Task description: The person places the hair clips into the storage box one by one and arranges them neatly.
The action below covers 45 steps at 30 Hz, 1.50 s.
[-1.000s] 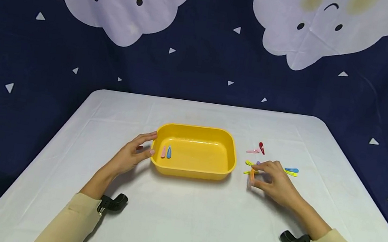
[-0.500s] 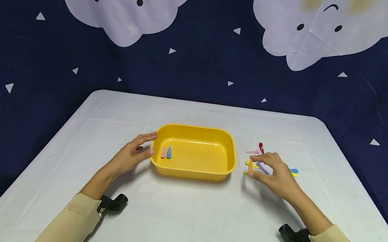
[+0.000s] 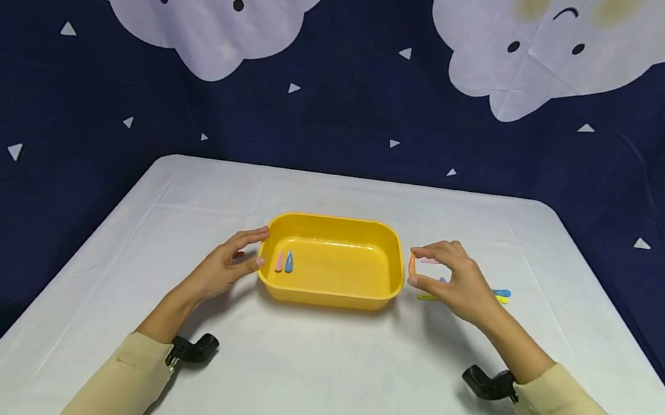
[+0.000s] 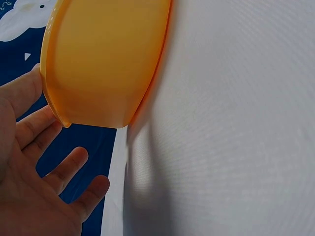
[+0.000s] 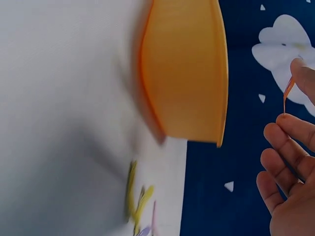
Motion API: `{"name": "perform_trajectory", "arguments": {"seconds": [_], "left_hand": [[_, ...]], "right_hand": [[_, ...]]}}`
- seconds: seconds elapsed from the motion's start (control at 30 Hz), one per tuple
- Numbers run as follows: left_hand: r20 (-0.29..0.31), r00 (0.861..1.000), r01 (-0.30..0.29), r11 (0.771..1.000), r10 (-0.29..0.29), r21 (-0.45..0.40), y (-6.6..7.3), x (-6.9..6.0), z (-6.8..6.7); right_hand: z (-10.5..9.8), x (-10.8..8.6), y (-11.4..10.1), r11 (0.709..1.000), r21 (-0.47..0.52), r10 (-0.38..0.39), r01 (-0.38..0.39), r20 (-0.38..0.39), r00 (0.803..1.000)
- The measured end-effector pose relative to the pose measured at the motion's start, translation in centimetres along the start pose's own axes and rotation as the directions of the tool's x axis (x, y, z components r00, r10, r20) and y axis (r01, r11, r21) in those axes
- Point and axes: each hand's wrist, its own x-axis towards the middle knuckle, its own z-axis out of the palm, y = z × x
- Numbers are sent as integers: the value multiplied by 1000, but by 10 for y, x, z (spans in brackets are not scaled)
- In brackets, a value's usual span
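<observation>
My right hand [image 3: 461,284] pinches an orange hair clip [image 3: 412,264] upright between thumb and fingertip, above the table just right of the yellow tray [image 3: 327,298]. In the right wrist view the thin orange clip [image 5: 288,91] spans thumb and index finger, the other fingers spread. At the tray's left end my left hand [image 3: 224,260] touches the rim with thumb and fingertips; the left wrist view shows its remaining fingers loosely spread. A pink hair clip [image 3: 280,261] and a blue hair clip [image 3: 290,261] lie side by side in the tray's left part.
Under and behind my right hand lie more clips: pink [image 3: 429,261], yellow [image 3: 427,296] and a partly hidden purple one [image 3: 442,279]. Another blue clip [image 3: 502,292] and a yellow one [image 3: 502,300] lie further right. A white cloth [image 3: 311,373] covers the table.
My right hand has lifted the orange clip from the pile and carried it left toward the tray. It now hides the red clip. My left hand and the tray have stayed put.
</observation>
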Motion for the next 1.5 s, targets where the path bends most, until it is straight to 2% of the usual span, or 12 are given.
{"name": "perform_trajectory", "arguments": {"seconds": [0.27,0.6,0.97,1.33,1.5], "left_hand": [[2,1000,20,999,-20,-28,1,-1,1],[3,1000,17,1000,-17,-19,2,-1,0],[2,1000,14,1000,-14,-10,3,0,0],[2,1000,15,1000,-15,-4,3,-1,-1],[-1,1000,13,1000,-13,-8,3,-1,-1]], "right_hand": [[12,21,-19,998,43,-38,37,10,999],[32,46,-39,999,35,11,-13,53,999],[52,69,-50,999,50,-7,4,63,998],[76,89,-57,999,48,20,-25,119,993],[86,96,-61,996,50,58,-67,156,986]]}}
